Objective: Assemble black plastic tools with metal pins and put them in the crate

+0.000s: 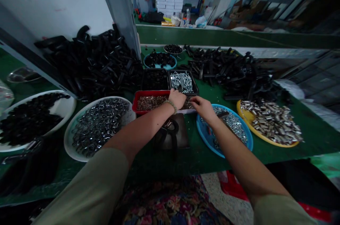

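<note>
Both my hands reach into a red tray (138, 96) of small metal parts in the middle of the green table. My left hand (177, 98), with a bead bracelet on the wrist, is curled palm down over the tray's right part, its fingertips hidden. My right hand (202, 106) rests at the tray's right end, fingers bent together over the parts. What either hand grips is hidden. A black looped part (170, 133) lies on a dark pad below my left wrist.
A black tray of screws (183, 82) and a black tray of dark parts (155, 79) sit behind the red tray. A white bowl of metal rings (98, 125), a blue plate (225, 129), a yellow plate of metal sleeves (271, 122) and heaps of black plastic parts (95, 62) surround them.
</note>
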`<control>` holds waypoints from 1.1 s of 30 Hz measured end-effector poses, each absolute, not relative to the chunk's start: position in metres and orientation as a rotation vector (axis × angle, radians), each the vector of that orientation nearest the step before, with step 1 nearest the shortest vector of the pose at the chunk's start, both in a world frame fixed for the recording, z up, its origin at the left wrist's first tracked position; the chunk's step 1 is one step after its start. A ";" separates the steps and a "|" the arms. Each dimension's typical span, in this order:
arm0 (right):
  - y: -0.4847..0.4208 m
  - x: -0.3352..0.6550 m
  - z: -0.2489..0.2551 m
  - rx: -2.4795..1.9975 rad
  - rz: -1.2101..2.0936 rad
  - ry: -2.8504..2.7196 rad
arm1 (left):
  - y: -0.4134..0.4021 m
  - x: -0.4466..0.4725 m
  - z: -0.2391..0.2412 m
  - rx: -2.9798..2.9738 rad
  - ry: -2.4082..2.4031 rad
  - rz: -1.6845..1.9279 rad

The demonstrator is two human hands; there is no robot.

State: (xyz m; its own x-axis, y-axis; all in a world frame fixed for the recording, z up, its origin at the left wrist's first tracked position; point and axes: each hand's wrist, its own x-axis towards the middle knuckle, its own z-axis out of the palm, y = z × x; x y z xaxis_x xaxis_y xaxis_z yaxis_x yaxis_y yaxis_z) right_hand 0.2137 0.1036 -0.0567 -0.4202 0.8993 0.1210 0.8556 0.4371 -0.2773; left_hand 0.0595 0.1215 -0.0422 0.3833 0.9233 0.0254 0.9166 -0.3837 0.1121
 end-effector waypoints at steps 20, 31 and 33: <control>0.033 0.159 -0.092 -1.110 0.267 -2.589 | 0.099 0.039 -0.033 2.264 1.552 0.605; 0.031 0.161 -0.091 -0.917 0.224 -2.732 | -0.052 -0.027 -0.070 1.805 1.606 0.941; 0.032 0.163 -0.088 -0.911 0.334 -2.696 | -0.057 -0.022 -0.080 1.924 1.663 0.887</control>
State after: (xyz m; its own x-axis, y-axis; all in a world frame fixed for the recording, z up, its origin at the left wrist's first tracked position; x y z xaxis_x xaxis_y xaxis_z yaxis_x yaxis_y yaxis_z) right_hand 0.1629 0.0319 -0.0883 -0.7639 0.6185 0.1840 0.5550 0.7752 -0.3018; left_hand -0.0220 -0.0568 -0.0799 0.0692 0.9813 0.1799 0.6958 -0.1767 0.6962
